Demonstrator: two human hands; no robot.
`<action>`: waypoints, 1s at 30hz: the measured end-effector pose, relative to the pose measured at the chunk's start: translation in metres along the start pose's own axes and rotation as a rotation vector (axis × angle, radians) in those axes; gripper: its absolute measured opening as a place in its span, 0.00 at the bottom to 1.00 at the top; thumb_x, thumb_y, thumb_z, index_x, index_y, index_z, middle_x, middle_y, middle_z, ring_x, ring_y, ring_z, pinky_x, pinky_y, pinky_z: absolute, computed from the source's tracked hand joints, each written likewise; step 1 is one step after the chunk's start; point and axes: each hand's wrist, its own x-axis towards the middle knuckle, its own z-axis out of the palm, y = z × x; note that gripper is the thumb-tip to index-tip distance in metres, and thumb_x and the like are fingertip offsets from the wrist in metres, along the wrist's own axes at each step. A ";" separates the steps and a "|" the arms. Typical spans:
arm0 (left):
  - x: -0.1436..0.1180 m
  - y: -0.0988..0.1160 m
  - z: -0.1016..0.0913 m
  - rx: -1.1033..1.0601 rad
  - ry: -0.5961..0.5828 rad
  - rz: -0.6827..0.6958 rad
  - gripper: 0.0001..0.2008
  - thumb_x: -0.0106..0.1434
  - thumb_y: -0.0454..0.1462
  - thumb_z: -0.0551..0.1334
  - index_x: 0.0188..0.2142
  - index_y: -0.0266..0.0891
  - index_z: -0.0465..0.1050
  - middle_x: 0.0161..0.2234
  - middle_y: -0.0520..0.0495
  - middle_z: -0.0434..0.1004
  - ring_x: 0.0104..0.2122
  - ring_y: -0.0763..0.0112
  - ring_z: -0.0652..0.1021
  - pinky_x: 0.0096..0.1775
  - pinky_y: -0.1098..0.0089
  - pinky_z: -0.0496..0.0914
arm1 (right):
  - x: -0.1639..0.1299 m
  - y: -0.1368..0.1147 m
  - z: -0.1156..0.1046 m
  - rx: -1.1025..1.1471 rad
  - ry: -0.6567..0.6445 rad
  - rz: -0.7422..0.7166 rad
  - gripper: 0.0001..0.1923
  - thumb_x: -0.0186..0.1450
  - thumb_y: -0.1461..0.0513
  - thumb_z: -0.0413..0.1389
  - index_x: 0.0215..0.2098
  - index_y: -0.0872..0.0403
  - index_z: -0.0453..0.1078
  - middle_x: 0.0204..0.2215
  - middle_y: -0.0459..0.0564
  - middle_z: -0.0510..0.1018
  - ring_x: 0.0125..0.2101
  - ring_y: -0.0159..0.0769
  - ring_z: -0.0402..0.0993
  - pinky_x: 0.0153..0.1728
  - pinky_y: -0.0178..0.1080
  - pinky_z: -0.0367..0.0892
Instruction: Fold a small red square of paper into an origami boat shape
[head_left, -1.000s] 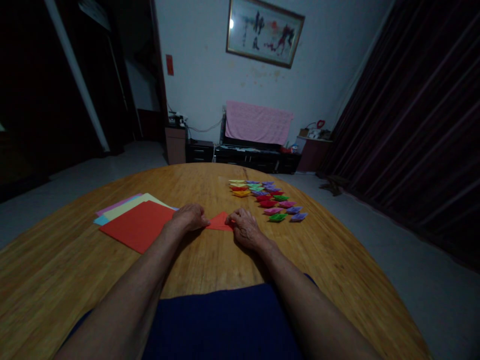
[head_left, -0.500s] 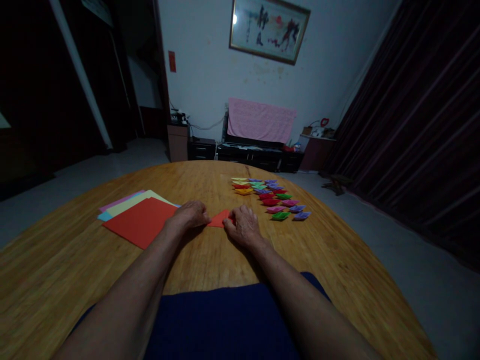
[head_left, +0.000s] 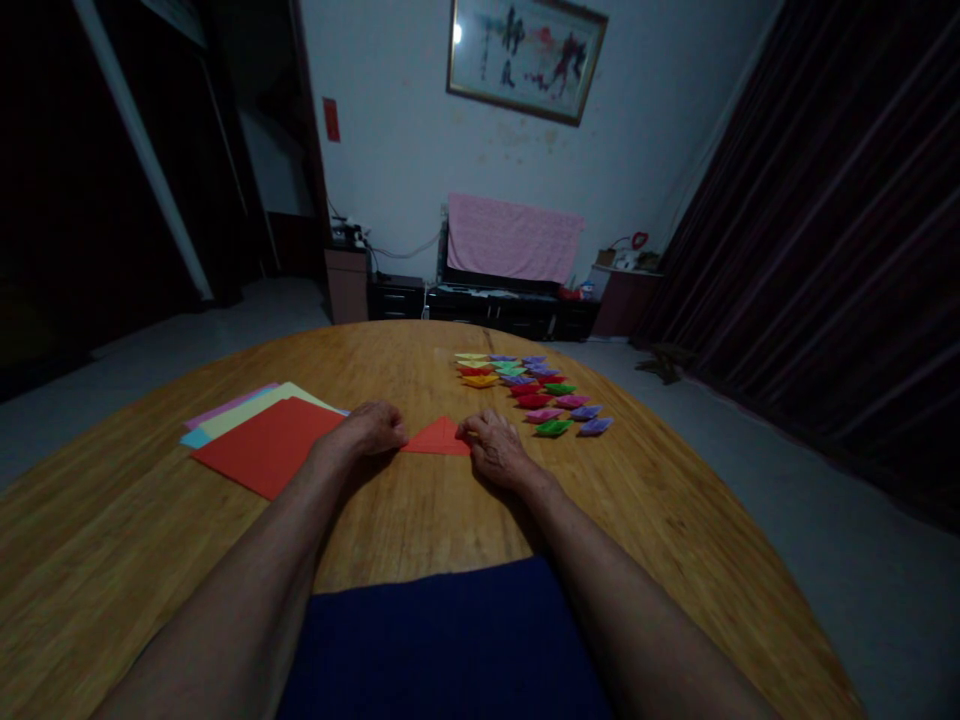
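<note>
A folded red paper (head_left: 439, 438), shaped like a low triangle, lies on the round wooden table in front of me. My left hand (head_left: 379, 428) pinches its left corner, the fingers curled together. At the opposite corner, my right hand (head_left: 496, 448) has thumb and fingers closed on the paper's right end. The two corner tips are hidden under the fingers. Beside my left forearm sits a stack of square coloured sheets, a red sheet (head_left: 262, 450) on top, with a yellow sheet (head_left: 289, 392) and blue and pink edges showing beneath.
Several small folded paper boats stand in rows beyond my right hand, among them a green boat (head_left: 553, 428) and a purple boat (head_left: 596, 427). The wooden table (head_left: 652, 540) curves away on both sides. Behind it, a pink cloth (head_left: 514, 238) drapes over a screen on a low cabinet.
My hands have moved farther apart along the folded red paper, so more of its middle shows. The whole view has shifted slightly. Stack and boats stay in place on the table.
</note>
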 end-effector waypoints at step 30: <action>0.001 -0.001 -0.002 0.064 -0.040 0.066 0.03 0.53 0.35 0.59 0.24 0.40 0.71 0.23 0.50 0.72 0.24 0.71 0.71 0.25 0.71 0.59 | 0.009 -0.029 0.003 0.204 0.192 0.223 0.06 0.58 0.67 0.53 0.34 0.54 0.69 0.26 0.46 0.74 0.28 0.34 0.67 0.32 0.35 0.58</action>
